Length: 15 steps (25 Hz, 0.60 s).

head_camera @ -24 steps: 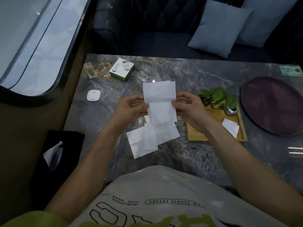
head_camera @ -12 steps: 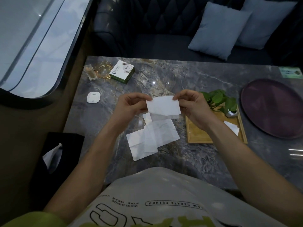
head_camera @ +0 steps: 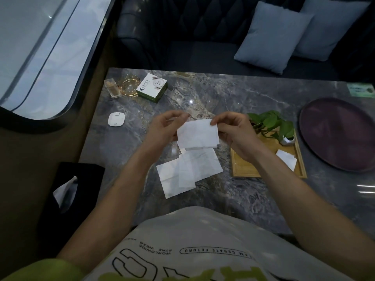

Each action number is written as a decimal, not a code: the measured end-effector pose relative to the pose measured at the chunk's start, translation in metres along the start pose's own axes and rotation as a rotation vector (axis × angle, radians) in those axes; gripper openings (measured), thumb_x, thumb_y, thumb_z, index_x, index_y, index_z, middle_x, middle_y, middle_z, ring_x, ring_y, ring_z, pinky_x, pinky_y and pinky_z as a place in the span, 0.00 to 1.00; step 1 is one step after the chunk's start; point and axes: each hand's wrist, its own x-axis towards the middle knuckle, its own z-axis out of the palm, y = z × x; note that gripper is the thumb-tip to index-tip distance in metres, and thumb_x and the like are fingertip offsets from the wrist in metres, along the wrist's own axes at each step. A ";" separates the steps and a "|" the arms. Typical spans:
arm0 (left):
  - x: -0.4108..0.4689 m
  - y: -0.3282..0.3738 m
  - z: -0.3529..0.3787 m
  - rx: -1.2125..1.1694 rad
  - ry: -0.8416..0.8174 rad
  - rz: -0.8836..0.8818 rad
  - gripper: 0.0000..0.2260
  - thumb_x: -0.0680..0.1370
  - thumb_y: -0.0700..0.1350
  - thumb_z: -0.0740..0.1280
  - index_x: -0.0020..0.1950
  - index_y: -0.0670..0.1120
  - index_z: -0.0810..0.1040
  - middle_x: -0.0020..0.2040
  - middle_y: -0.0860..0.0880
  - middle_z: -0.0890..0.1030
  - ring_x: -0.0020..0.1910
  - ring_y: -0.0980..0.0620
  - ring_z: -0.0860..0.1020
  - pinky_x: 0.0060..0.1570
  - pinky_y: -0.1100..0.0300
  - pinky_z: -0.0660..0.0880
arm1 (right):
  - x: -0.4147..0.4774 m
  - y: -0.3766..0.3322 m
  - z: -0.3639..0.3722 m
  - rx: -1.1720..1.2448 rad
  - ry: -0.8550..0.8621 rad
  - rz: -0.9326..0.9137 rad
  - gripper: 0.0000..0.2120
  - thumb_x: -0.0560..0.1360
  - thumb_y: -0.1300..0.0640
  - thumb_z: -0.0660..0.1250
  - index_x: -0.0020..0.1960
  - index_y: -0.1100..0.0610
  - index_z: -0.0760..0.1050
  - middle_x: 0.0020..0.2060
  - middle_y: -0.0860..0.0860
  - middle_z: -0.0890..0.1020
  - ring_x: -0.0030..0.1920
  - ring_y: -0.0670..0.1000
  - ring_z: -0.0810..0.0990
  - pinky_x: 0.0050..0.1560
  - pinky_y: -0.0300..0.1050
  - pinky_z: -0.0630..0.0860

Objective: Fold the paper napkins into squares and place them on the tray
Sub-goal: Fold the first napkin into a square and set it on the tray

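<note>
We hold the paper napkin (head_camera: 197, 134) in the air above the marble table (head_camera: 243, 197). It is folded over into a wide rectangle, and its two layers do not quite match along the bottom edge. Our left hand (head_camera: 162, 128) pinches its left side with curled fingers. Our right hand (head_camera: 235, 134) pinches the top right corner between thumb and fingertips.

To fold it well, we judge that we should slide the layers until the lower edges and corners meet, and only then run a finger along the crease. Laying it flat on the table would likely give a sharper line than working in mid-air. One more fold across the long side should bring it to a square.

The napkin is thin, soft, matte white tissue that droops and keeps faint creases. Several unfolded napkins (head_camera: 188, 171) lie overlapped on the table just below our hands. The wooden tray (head_camera: 243, 169), rectangular with a low raised rim and pale grain, sits to the right. One folded napkin (head_camera: 287, 162) already lies on it, near a small potted plant (head_camera: 272, 123) in a shiny pot. The tabletop is glossy, veined grey stone.
</note>
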 end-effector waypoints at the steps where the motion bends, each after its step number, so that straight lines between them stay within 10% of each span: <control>1: 0.000 -0.001 0.000 0.025 -0.019 0.011 0.06 0.79 0.45 0.68 0.51 0.45 0.83 0.43 0.51 0.84 0.40 0.58 0.82 0.37 0.63 0.78 | -0.001 -0.001 0.001 -0.002 -0.006 0.000 0.12 0.75 0.74 0.63 0.40 0.61 0.79 0.40 0.57 0.81 0.42 0.51 0.81 0.41 0.41 0.79; 15: 0.005 -0.006 0.009 0.128 -0.066 0.083 0.01 0.74 0.37 0.72 0.45 0.40 0.83 0.34 0.56 0.84 0.35 0.62 0.81 0.36 0.69 0.75 | -0.005 -0.001 0.006 -0.124 0.035 0.052 0.09 0.78 0.57 0.67 0.56 0.58 0.80 0.46 0.53 0.82 0.46 0.53 0.82 0.45 0.53 0.80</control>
